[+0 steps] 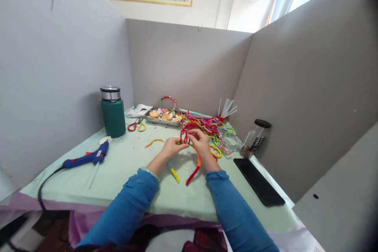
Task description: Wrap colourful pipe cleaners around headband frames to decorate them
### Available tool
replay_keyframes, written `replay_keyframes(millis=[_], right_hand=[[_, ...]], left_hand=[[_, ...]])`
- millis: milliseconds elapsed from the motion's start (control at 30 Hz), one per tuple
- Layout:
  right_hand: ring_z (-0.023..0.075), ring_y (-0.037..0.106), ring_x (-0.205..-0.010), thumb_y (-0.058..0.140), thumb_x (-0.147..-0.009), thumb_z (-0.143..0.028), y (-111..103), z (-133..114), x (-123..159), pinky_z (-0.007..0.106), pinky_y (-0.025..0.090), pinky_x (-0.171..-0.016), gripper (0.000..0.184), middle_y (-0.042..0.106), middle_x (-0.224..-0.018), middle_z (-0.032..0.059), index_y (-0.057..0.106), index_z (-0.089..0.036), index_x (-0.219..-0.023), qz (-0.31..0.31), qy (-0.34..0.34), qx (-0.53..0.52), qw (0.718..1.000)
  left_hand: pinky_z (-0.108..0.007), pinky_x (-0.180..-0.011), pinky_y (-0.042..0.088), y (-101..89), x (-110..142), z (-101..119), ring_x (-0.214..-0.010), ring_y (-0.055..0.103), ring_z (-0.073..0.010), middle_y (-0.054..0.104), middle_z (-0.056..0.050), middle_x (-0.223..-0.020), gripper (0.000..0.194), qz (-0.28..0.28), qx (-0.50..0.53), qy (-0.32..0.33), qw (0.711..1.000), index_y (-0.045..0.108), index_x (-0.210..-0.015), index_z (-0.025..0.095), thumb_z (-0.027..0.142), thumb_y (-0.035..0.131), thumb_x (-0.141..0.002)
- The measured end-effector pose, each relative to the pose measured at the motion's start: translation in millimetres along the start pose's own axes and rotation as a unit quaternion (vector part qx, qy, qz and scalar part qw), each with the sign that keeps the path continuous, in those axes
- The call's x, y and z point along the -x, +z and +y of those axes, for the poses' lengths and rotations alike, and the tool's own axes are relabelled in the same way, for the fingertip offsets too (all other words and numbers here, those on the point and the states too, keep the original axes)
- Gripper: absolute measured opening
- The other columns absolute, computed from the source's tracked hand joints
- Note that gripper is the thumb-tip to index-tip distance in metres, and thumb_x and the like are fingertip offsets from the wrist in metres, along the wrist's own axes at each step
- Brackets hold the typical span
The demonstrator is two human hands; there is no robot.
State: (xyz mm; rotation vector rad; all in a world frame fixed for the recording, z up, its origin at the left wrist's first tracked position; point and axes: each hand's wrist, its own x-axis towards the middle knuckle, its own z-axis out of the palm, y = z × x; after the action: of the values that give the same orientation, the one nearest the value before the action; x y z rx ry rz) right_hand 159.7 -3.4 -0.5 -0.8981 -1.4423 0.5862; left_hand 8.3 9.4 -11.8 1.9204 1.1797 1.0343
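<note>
Between my two hands is a headband (199,160) wrapped in coloured pipe cleaners, its orange-red end and its yellow end pointing toward me. My left hand (173,147) is closed on the top of the band at its green stretch. Red pipe cleaner loops (184,135) stand up from the top there. My right hand (200,141) pinches the right side of those red loops. Its fingertips partly cover the point where loops and band meet, so I cannot tell whether they are joined.
At left are a blue glue gun (85,160), a green bottle (113,117) and scissors (137,126). Behind my hands sit a metal tray (169,122) of cut pieces and a heap of pipe cleaners (211,126). A black phone-like slab (258,182) and a clear jar (257,136) are at right.
</note>
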Motion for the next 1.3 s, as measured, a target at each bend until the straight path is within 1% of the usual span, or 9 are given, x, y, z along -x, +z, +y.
replay_keyframes(millis=[133, 300, 400, 533, 733, 967, 1133, 1233, 1300], right_hand=[[0.0144, 0.055, -0.065, 0.062, -0.071, -0.036, -1.1, -4.6, -1.9, 0.026, 0.043, -0.061, 0.019, 0.063, -0.077, 0.0016, 0.061, -0.021, -0.084, -0.010, 0.022, -0.036, 0.999], [0.0099, 0.046, -0.049, 0.058, -0.074, -0.047, -11.4, -1.0, -5.1, 0.024, 0.037, -0.047, 0.028, 0.061, -0.069, -0.0003, 0.058, -0.020, -0.079, 0.045, 0.117, -0.094, 0.988], [0.0099, 0.045, -0.045, 0.062, -0.071, -0.047, -16.0, 5.3, -3.5, 0.023, 0.034, -0.041, 0.030, 0.058, -0.058, 0.0005, 0.057, -0.018, -0.065, -0.041, 0.236, -0.079, 0.968], [0.0085, 0.045, -0.043, 0.064, -0.071, -0.039, -16.1, 5.7, -0.6, 0.020, 0.033, -0.038, 0.024, 0.060, -0.057, 0.0025, 0.060, -0.016, -0.067, -0.190, 0.351, -0.138, 0.907], [0.0070, 0.042, -0.043, 0.059, -0.075, -0.034, -14.0, 2.2, -0.4, 0.017, 0.029, -0.036, 0.017, 0.061, -0.061, 0.0036, 0.060, -0.016, -0.074, -0.231, 0.380, -0.252, 0.859], [0.0057, 0.036, -0.042, 0.060, -0.075, -0.025, -13.0, 8.7, -2.2, 0.015, 0.023, -0.034, 0.010, 0.053, -0.059, 0.0004, 0.058, -0.016, -0.079, -0.199, 0.409, -0.345, 0.821], [0.0041, 0.035, -0.043, 0.060, -0.076, -0.020, -13.9, 11.8, -3.8, 0.012, 0.022, -0.035, 0.010, 0.049, -0.058, -0.0021, 0.054, -0.015, -0.082, -0.221, 0.432, -0.402, 0.777], [0.0033, 0.033, -0.042, 0.061, -0.074, -0.019, -13.8, 13.1, -4.2, 0.012, 0.021, -0.035, 0.012, 0.048, -0.058, -0.0026, 0.054, -0.015, -0.081, -0.232, 0.430, -0.401, 0.775], [0.0032, 0.033, -0.042, 0.064, -0.071, -0.020, -13.5, 13.2, -4.0, 0.013, 0.020, -0.035, 0.014, 0.048, -0.057, -0.0031, 0.054, -0.014, -0.079, -0.231, 0.422, -0.386, 0.788]], left_hand=[[-0.022, -0.053, 0.029, -0.2, 0.0, -0.4, -0.056, 0.038, -0.0103, 0.049, 0.003, -0.055, 0.041, -0.001, 0.009, 0.001, 1.000, 0.072, -0.079, 0.012, 0.050, 0.062, -0.065], [-0.022, -0.052, 0.028, -3.0, 0.1, 0.8, -0.054, 0.038, -0.0096, 0.052, 0.002, -0.056, 0.046, 0.020, 0.059, -0.030, 0.998, 0.072, -0.083, 0.012, 0.052, 0.064, -0.063], [-0.022, -0.054, 0.031, -4.2, -0.9, 0.4, -0.055, 0.042, -0.0104, 0.057, 0.002, -0.059, 0.046, 0.037, 0.071, -0.028, 0.996, 0.073, -0.085, 0.013, 0.053, 0.065, -0.062], [-0.024, -0.063, 0.038, -4.7, -1.8, 0.5, -0.065, 0.052, -0.0142, 0.066, -0.001, -0.069, 0.042, 0.046, 0.073, 0.002, 0.996, 0.073, -0.084, 0.013, 0.050, 0.064, -0.065], [-0.025, -0.068, 0.042, -4.9, -0.9, 3.0, -0.071, 0.058, -0.0169, 0.069, -0.003, -0.074, 0.035, 0.030, 0.105, 0.015, 0.994, 0.073, -0.082, 0.013, 0.044, 0.065, -0.066], [-0.026, -0.071, 0.044, -4.1, -2.2, 2.6, -0.075, 0.060, -0.0181, 0.071, -0.005, -0.081, 0.037, 0.036, 0.118, 0.013, 0.992, 0.073, -0.088, 0.012, 0.042, 0.066, -0.066], [-0.026, -0.071, 0.043, -3.7, -2.7, 1.4, -0.075, 0.059, -0.0175, 0.071, -0.004, -0.080, 0.037, 0.028, 0.111, 0.025, 0.993, 0.073, -0.087, 0.013, 0.042, 0.066, -0.066], [-0.025, -0.067, 0.041, -3.8, -2.4, 0.7, -0.071, 0.056, -0.0163, 0.070, -0.003, -0.076, 0.041, 0.031, 0.104, 0.026, 0.994, 0.073, -0.087, 0.013, 0.047, 0.065, -0.066], [-0.025, -0.065, 0.040, -3.7, -2.6, -0.1, -0.068, 0.054, -0.0151, 0.068, -0.002, -0.072, 0.043, 0.034, 0.097, 0.024, 0.994, 0.073, -0.086, 0.012, 0.050, 0.064, -0.067]])
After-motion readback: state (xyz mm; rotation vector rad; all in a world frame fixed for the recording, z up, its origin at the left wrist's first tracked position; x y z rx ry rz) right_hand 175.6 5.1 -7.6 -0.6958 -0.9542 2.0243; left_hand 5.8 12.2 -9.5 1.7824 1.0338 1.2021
